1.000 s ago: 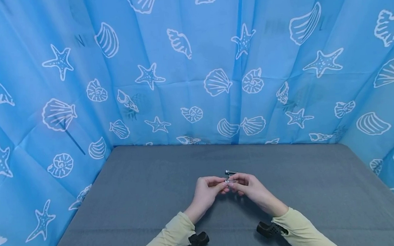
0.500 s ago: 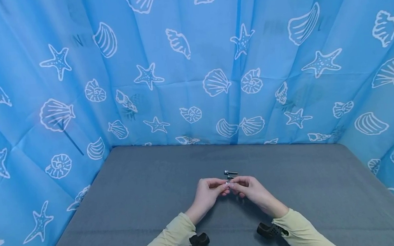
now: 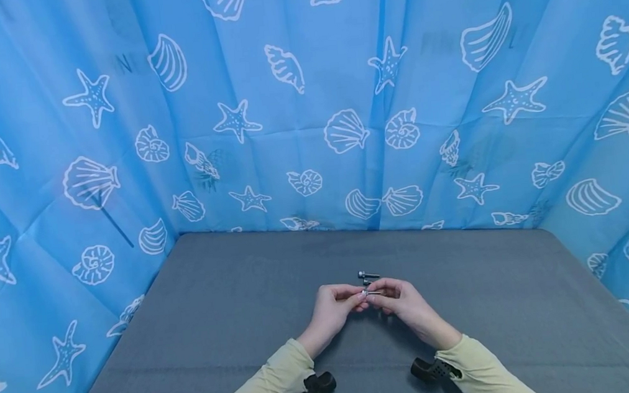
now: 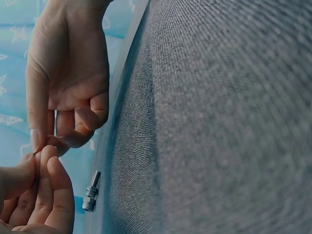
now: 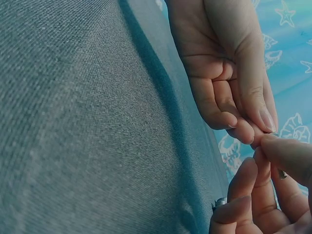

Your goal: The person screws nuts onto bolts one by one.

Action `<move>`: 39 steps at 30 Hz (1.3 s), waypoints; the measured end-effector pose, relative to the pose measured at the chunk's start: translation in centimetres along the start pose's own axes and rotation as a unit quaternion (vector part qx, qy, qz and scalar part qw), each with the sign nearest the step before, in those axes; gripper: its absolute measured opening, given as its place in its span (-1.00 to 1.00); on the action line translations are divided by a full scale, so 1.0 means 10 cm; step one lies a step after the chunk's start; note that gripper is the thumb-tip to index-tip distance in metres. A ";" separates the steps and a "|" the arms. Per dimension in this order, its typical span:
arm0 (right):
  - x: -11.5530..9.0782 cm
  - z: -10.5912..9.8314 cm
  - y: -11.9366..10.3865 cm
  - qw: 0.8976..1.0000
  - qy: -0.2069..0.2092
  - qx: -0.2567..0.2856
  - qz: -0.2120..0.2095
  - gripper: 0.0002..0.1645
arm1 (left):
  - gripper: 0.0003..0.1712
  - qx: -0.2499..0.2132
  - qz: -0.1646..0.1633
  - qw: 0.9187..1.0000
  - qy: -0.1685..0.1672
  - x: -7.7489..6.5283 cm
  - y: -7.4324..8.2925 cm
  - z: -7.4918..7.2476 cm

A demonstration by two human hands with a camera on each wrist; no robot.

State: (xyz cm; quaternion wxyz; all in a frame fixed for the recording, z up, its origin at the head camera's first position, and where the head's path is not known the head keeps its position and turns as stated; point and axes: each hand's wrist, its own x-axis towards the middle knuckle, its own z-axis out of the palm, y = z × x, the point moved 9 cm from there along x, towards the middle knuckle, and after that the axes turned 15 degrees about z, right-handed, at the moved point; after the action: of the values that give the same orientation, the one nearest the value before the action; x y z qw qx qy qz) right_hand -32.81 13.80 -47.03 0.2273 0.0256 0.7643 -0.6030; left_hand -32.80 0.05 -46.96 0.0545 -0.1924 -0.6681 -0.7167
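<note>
A small metal bolt point(image 3: 375, 293) is held between my two hands, its thin shank pointing right in the head view. At its left end, my left hand point(image 3: 329, 315) pinches it between thumb and fingers. My right hand point(image 3: 408, 307) pinches the same bolt with its fingertips touching the left ones. In the right wrist view a metal end of the bolt point(image 5: 282, 174) shows between the right fingers. Just beyond the hands a second bolt point(image 3: 369, 275) lies on the table. Another metal piece point(image 3: 367, 282) lies there, partly hidden by the right fingers.
A grey cloth-covered table point(image 3: 243, 277) lies under both hands. Blue curtains point(image 3: 306, 97) with white shell prints stand behind it and at both sides. A black wrist device point(image 3: 319, 384) sits under the left sleeve, another black device point(image 3: 433, 369) under the right.
The right fingers have shifted slightly on the bolt, and its shank, hidden half a second ago, shows again. The piece on the table behind them is more covered than half a second ago.
</note>
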 end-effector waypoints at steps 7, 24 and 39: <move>-0.01 -0.01 0.00 1.000 0.010 -0.023 -0.006 -0.62 | -0.85 -0.001 -0.009 1.000 0.003 0.00 -0.02 0.00; -0.03 -0.16 0.06 1.000 0.002 0.021 0.019 -0.59 | -0.84 -0.036 -0.037 0.999 0.012 0.04 -0.10 0.07; 0.15 -0.27 0.17 0.994 -0.009 0.064 0.090 -0.65 | -0.88 -0.012 -0.202 0.978 0.051 0.10 -0.40 0.09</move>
State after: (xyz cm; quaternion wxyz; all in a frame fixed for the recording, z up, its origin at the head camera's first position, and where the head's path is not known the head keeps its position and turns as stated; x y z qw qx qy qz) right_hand -34.49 16.43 -48.75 0.2852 0.1032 0.7164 -0.6283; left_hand -34.89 1.51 -50.31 -0.0601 -0.0171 -0.6811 -0.7295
